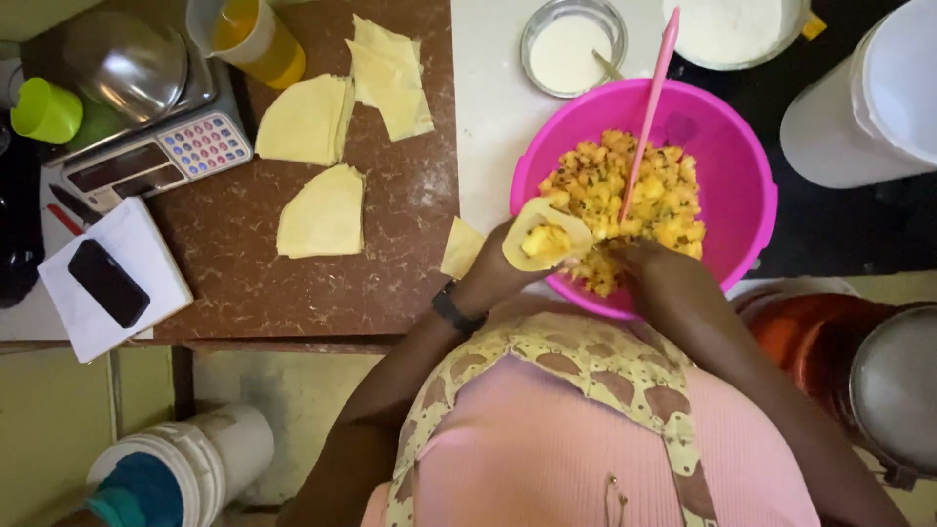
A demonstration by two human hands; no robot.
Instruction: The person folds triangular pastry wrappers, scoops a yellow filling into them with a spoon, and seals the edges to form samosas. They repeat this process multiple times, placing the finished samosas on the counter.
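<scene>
Pale yellow pastry cone (pixel 544 234), partly filled with yellow potato filling, sits cupped in my left hand (pixel 498 265), fingers closed around it over the near-left rim of the round pink plastic bowl (pixel 742 185). My right hand (pixel 652 265) rests at the bowl's near edge on the chunky yellow filling (pixel 634 195); I cannot tell whether it is pinching any. A pink spoon handle (pixel 652 98) leans in the bowl. Flat cut pastry sheets (pixel 322 210) lie left on the brown speckled board (pixel 244 283). Risk noted: overfilling or a tight squeeze could split the thin cone and spill filling.

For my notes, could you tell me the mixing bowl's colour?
The bowl is bright pink, seen in the head view.
</scene>
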